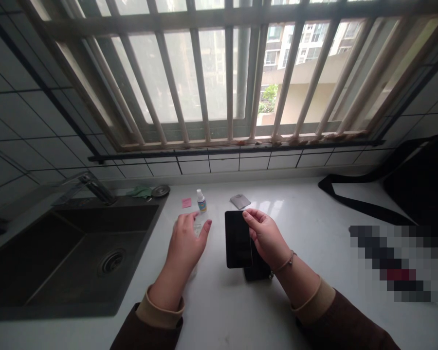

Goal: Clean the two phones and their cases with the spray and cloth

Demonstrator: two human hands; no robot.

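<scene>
A dark sink [58, 311] is set into the pale worktop [219, 316] on the left, with a round drain [112, 261] in its floor and a metal faucet [95, 187] at its back edge. A green cloth [140, 192] and a round metal piece [161, 190] lie by its far right corner. Beyond the left hand stands a small bottle [201, 201], upright, with a white cap and a coloured label; what it contains cannot be told. A pink square [186, 203] lies just beside it, and a grey packet [240, 201] lies farther right, its contents hidden. At the right edge is a black bag [416, 180] with its strap trailing over the worktop. The phone-like slab [238, 240] is raised above the worktop in the right hand [264, 238]: thin, rectangular and round-cornered, with a smooth, dark, glossy face and a fine pale rim. That grip is closed on its upper right edge, thumb in front and fingers behind. Below it lies a flat black item [256, 272], partly covered. The left hand [188, 233] has a loosely open grip, thumb spread; something clear [197, 228] shows behind it, and whether they touch cannot be told.
</scene>
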